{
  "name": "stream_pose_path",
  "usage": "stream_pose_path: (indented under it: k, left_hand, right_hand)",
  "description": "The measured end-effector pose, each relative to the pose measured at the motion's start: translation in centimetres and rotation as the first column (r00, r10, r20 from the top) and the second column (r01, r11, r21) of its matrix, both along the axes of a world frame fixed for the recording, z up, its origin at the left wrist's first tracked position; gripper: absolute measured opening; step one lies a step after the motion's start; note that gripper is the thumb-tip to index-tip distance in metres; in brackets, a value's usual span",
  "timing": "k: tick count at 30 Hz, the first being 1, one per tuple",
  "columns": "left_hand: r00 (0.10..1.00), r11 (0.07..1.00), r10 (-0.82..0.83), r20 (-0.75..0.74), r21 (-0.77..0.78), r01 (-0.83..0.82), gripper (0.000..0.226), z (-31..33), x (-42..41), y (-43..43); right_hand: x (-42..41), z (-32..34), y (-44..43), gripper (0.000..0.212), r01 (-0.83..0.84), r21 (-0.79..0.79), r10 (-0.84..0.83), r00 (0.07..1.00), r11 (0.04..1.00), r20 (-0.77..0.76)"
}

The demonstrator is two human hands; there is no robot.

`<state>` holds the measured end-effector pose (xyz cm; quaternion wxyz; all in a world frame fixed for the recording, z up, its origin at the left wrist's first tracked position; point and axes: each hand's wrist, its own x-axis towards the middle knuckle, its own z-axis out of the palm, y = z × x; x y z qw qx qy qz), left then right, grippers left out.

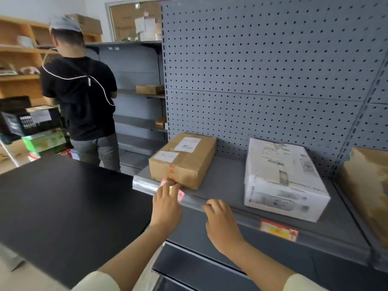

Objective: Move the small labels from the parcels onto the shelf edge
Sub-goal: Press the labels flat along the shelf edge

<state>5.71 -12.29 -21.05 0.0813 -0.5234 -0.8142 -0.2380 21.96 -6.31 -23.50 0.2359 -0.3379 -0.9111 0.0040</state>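
A small red and yellow label [179, 193] lies against the clear strip on the shelf edge [144, 184], just below the brown cardboard parcel [184, 160]. My left hand [167, 203] presses its fingers on that label, covering most of it. My right hand [220, 219] rests its curled fingertips on the same edge strip, a little to the right, with nothing held. A second red and yellow label [279, 229] sits in the strip further right, below the white parcel [281, 177].
A black tabletop [63, 206] fills the left foreground, touching the shelf end. Another brown parcel [369, 190] stands at the right edge. A person in a black shirt [84, 97] stands with their back turned at the neighbouring shelves. The grey pegboard [262, 70] backs the shelf.
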Motion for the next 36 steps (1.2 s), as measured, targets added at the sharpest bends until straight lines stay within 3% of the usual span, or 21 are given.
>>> stream_pose_path:
  k: [9, 26, 36]
  left_hand:
    - [0.983, 0.975, -0.184, -0.003, -0.13, 0.182, 0.064, 0.7, -9.4, 0.6]
    - [0.943, 0.95, -0.31, -0.123, -0.081, 0.301, 0.054, -1.0, -10.5, 0.8]
    - [0.932, 0.935, -0.346, -0.106, -0.119, 0.334, 0.058, -1.0, -10.3, -0.1]
  right_hand:
    - [-11.5, 2.3, -0.9, 0.028, 0.112, -0.111, -0.123, 0.987, 0.988, -0.102]
    - [-12.4, 1.9, -1.2, 0.031, 0.182, -0.074, -0.185, 0.982, 0.98, -0.036]
    - [-12.7, 1.5, -1.0, 0.026, 0.187, -0.073, -0.188, 0.982, 0.98, -0.016]
